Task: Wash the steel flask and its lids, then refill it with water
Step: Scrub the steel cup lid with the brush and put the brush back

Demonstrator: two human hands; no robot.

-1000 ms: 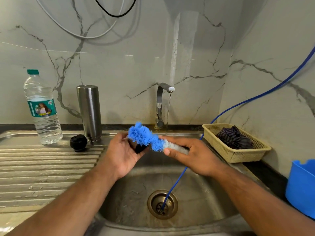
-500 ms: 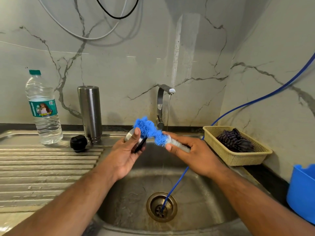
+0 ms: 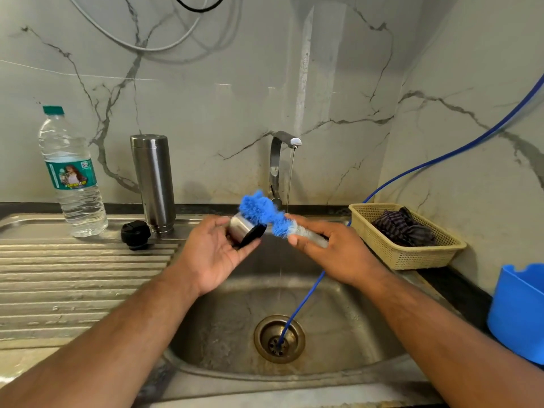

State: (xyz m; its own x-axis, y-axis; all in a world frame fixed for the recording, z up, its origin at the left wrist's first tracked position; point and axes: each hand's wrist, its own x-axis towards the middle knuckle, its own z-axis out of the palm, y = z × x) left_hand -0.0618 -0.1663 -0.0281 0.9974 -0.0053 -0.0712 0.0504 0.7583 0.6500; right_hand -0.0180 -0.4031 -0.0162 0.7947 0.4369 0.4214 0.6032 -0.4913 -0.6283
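Head view: the steel lid (image 3: 242,229) is gripped by the left hand (image 3: 217,256), the blue brush (image 3: 260,210) by the right hand (image 3: 335,253); lid scrubbing is judged under way. The flask (image 3: 153,184) is stood at the back edge of the surface (image 3: 73,278); rinsing is called for next.

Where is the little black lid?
In the head view, the black lid sits on the draining board left of the sink, in front of the flask, right of the bottle.

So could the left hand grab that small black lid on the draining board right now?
Probably not straight away: the left hand holds the steel cap. The path looks free, since the black lid lies in the open on the draining board, beside the flask, with nothing between it and the hand.
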